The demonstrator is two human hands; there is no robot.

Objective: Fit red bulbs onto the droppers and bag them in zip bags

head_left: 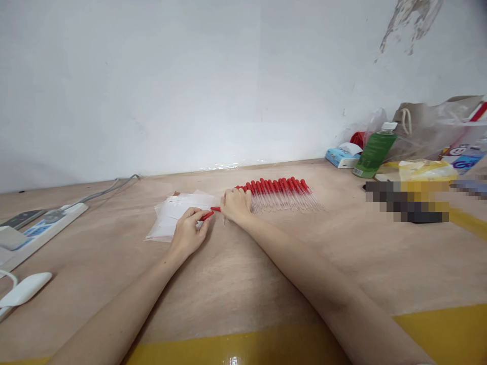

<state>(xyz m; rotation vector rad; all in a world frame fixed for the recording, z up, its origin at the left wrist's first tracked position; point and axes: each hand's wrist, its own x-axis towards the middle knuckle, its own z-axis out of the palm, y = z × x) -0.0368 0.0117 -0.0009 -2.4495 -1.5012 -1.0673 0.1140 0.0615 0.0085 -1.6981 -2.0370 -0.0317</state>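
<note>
My left hand [191,229] is closed in a pinch around a small red-handled piece [207,216], just right of a stack of clear and white flat bags [171,215]. Close beside it, my right hand [236,205] has its fingers curled down at the left end of a row of red-topped clear sticks [281,191]. A red end [215,209] pokes out to the left from under the right fingers, and thin clear tips show below them. The rest of what that hand grips is hidden. The row lies side by side, red ends toward the wall.
At the left lie a white power strip [49,233] with a grey cable, a phone [23,220] and a white plug-like device [28,290]. On the right stand a green bottle [376,149], a tissue pack [343,155] and plastic bags [426,170]. Yellow tape [445,329] edges the table.
</note>
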